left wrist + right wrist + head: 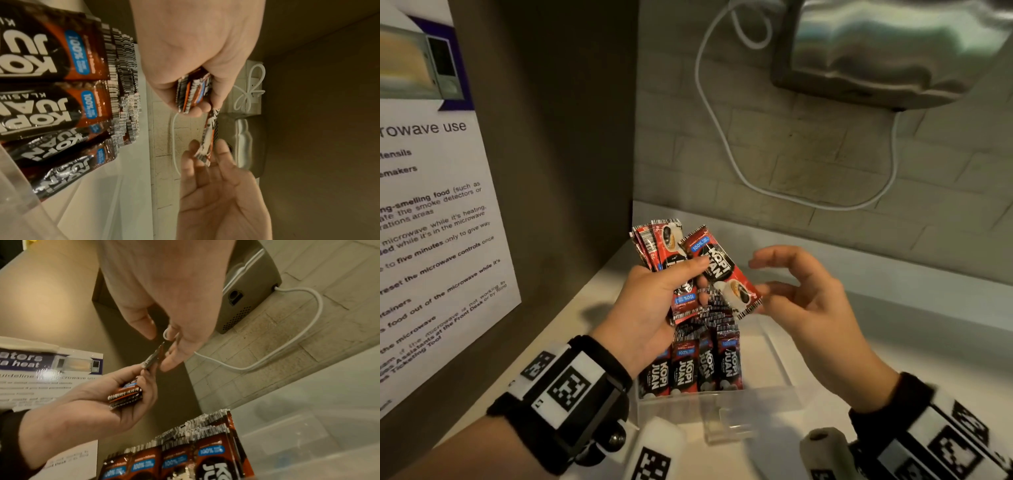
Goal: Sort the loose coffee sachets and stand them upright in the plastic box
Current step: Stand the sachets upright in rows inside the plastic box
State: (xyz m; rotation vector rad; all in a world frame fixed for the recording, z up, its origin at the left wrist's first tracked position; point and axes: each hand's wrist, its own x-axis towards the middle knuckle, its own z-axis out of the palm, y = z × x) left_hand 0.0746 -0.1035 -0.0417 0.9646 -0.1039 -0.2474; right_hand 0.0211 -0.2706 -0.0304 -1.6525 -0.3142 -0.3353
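A fanned bundle of coffee sachets (671,260) sits in the left hand (647,308), above the far end of the clear plastic box (767,394); that grip is curled round the bundle, thumb pressed across its front. One sachet (726,274) sticks out from the bundle at a slant toward the right hand (811,308), whose grip is spread: the fingers are loosely bent, with the fingertips (763,289) at the sachet's lower corner and the thumb held apart above it. Whether they truly pinch it I cannot tell. Inside the box, more sachets (691,363) stand upright in a row packed against its left side, while its right part shows bare floor. The box rests on a pale tabletop (893,342) below a tiled wall (825,154) with a white cable (726,147) and a metal appliance (887,48). A microwave notice (431,222) hangs on the left.
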